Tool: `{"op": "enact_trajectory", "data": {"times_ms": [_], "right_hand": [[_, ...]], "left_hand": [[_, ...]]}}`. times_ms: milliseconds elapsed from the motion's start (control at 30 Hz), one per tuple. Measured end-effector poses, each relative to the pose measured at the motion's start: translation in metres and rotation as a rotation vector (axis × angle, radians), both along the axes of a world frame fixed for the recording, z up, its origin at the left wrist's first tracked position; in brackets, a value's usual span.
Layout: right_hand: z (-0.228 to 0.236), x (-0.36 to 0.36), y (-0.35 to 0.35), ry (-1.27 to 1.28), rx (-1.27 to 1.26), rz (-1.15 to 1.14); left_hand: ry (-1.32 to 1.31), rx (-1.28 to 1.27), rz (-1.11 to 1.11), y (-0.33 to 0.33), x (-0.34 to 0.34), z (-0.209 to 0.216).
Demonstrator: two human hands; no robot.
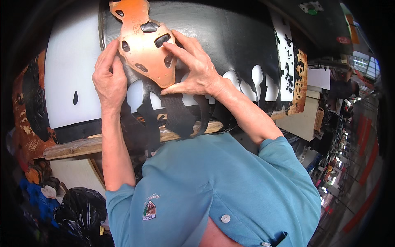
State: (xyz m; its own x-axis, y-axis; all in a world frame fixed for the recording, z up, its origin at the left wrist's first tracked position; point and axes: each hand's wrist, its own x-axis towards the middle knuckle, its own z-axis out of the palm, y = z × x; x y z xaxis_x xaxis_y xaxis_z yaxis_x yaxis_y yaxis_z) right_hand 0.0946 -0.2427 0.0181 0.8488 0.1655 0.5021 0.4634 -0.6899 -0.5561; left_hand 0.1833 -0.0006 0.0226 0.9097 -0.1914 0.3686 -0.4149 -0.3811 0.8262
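Observation:
An orange, bone-shaped cutting die (pixel 144 47) with several oval openings lies on a sheet of shiny black material (pixel 222 37). My left hand (pixel 110 78) holds the die's left edge with its fingers curled. My right hand (pixel 195 68) grips the other side: the index finger reaches to an opening, another finger lies along the right edge and the thumb is near the lower tip. Along its near edge the black sheet has several cut-out holes, with strips (pixel 181 113) hanging toward me. Pale board shows through the holes.
A white board (pixel 74 78) with one small black scrap (pixel 75 97) extends at the left. A wooden rail (pixel 74 147) runs along the near edge. Black scraps litter the right side of the board (pixel 286 61). A dark machine part (pixel 325 29) overhangs at upper right. A black plastic bag (pixel 82 212) sits lower left.

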Motion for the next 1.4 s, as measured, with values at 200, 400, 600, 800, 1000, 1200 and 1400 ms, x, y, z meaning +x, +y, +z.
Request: {"op": "enact_trajectory", "data": {"times_ms": [200, 400, 600, 800, 1000, 1200, 1400], "right_hand": [[0.011, -0.007, 0.006, 0.014, -0.038, -0.008], [0.035, -0.073, -0.004, 0.186, -0.019, -0.211], [0.012, -0.071, -0.001, -0.084, 0.117, -0.214], [0.056, -0.109, -0.039, -0.277, 0.599, -0.489], [0.11, -0.148, -0.174, -0.648, 0.448, -1.017], [0.061, -0.239, -0.142, -0.334, 0.513, -0.866], [-0.013, -0.24, -0.053, -0.371, -0.25, -0.588]], "left_hand": [[-0.053, 0.074, 0.048, 0.002, -0.002, 0.001], [0.161, 0.023, 0.061, 0.022, -0.1, 0.036], [-0.363, 0.331, -0.175, 0.012, -0.164, -0.013], [-0.486, 0.297, -0.123, 0.039, -0.163, -0.033], [-0.54, 0.368, -0.074, 0.041, -0.168, -0.036], [-0.551, 0.432, -0.044, 0.045, -0.172, -0.041], [-0.489, 0.412, -0.027, 0.039, -0.176, -0.031]]}}
